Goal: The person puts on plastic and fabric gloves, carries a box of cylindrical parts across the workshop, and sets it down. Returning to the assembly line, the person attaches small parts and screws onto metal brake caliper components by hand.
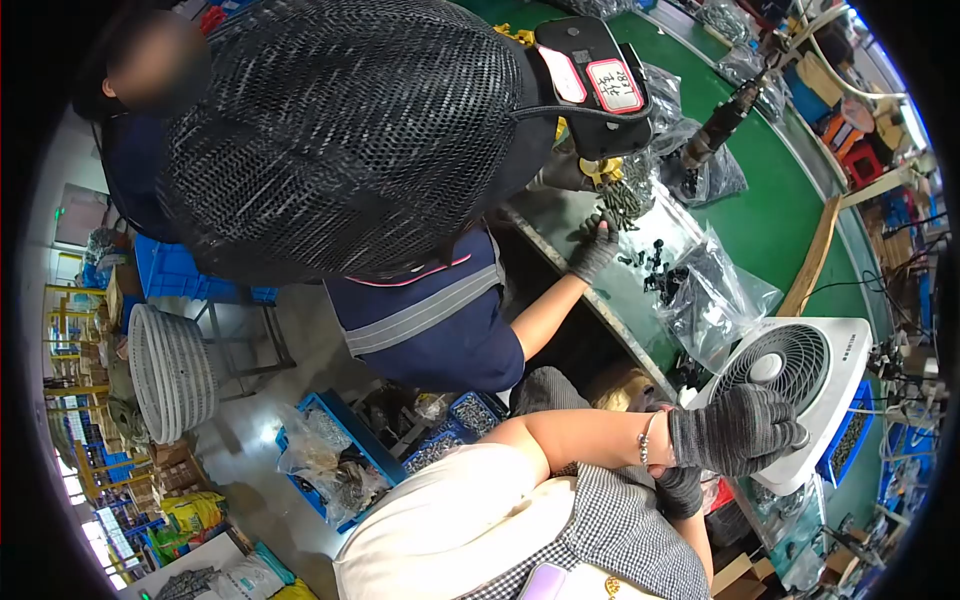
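In the head view, the person's left hand [740,430] is at the lower right of the frame, in a gray striped glove [722,440], with a bracelet [643,440] on the wrist. Its fingers are bent in front of a white fan [850,350], and I cannot tell if they touch it or hold anything. The right hand [682,492] is just below, close to the left wrist and partly hidden by it, so I cannot tell if it is gripping the glove. The fan is at the right of the frame, leaning by the green table [752,222]. A blue tray [852,432] full of small bits is beside it. Above and left of the fan is a clear plastic bag [715,305], with little black parts [655,270] next to it. Another person in a dark blue shirt [430,335] is at the upper middle, with one gloved hand [597,245] near a pile of screws [625,203]. A blue bin [385,445] is at the lower left, with bags inside.
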The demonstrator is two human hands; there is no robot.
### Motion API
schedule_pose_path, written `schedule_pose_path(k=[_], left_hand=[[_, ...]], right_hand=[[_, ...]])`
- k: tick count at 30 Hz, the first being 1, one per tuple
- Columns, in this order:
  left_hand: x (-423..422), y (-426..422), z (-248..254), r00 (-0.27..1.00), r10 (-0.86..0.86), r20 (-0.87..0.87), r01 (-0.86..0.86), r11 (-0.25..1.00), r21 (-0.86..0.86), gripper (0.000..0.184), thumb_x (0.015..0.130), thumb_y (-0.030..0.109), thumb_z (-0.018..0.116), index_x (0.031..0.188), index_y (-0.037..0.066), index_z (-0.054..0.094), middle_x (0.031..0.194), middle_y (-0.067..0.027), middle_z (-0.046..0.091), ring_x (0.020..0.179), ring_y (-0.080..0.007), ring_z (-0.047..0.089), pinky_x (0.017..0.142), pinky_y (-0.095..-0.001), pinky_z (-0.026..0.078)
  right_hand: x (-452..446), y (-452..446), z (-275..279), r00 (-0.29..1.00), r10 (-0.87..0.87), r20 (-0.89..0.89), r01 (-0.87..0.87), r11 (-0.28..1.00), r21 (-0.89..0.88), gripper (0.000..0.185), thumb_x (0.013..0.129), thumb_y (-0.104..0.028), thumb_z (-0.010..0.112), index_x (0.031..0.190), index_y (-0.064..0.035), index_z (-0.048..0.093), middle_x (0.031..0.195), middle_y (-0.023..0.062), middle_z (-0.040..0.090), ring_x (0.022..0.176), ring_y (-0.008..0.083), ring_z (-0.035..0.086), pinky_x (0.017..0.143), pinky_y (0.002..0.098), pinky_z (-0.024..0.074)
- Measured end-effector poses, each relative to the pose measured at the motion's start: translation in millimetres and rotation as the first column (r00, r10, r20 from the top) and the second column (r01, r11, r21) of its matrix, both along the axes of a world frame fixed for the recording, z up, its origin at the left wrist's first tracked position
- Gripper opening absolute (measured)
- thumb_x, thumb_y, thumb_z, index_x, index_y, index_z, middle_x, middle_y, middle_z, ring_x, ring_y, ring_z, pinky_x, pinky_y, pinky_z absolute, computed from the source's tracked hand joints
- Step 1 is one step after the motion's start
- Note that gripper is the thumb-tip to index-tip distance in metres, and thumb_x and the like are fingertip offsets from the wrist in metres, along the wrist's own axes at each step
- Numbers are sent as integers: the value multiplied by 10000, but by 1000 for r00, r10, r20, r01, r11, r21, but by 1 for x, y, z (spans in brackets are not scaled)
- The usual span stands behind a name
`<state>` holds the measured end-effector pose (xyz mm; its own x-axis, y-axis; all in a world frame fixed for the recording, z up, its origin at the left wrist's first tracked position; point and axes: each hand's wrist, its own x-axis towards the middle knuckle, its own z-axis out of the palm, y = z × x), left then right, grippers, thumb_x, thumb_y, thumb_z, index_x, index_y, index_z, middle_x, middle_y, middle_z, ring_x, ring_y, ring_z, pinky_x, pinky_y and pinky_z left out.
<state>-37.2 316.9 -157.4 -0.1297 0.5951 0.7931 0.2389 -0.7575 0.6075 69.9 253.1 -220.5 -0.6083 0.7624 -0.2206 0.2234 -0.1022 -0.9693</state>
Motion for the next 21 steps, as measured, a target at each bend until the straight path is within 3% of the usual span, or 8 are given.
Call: schedule_pose_path(k=[5, 11, 21], left_hand=[[2, 3, -4, 1000, 5, -13, -5, 1000, 11, 232, 637, 159, 624, 844, 58, 590, 677, -89, 537, 606, -283, 560, 507, -412, 437], [2, 8, -1, 1000, -15, 13, 15, 1000, 23, 220, 657, 152, 611, 851, 50, 595, 674, -91, 541, 608, -284, 566, 504, -406, 439], [6, 13, -5, 999, -18, 31, 18, 1000, 19, 192, 671, 148, 609, 835, 47, 603, 673, -94, 540, 601, -278, 560, 521, -403, 445]], right_hand=[[2, 1, -3, 1000, -15, 0, 15, 1000, -9, 1009, 529, -534, 817, 1285, -19, 394, 1263, 102, 467, 1180, 231, 442, 1020, 351, 312], [-7, 4, 14, 997, -44, -64, 35, 989, -140, 1006, 536, -505, 826, 1297, -20, 382, 1271, 98, 462, 1186, 231, 435, 1024, 348, 305], [1, 7, 6, 1000, -31, -5, 31, 997, -69, 995, 533, -464, 841, 1297, -22, 382, 1264, 88, 466, 1186, 227, 432, 1025, 347, 305]])
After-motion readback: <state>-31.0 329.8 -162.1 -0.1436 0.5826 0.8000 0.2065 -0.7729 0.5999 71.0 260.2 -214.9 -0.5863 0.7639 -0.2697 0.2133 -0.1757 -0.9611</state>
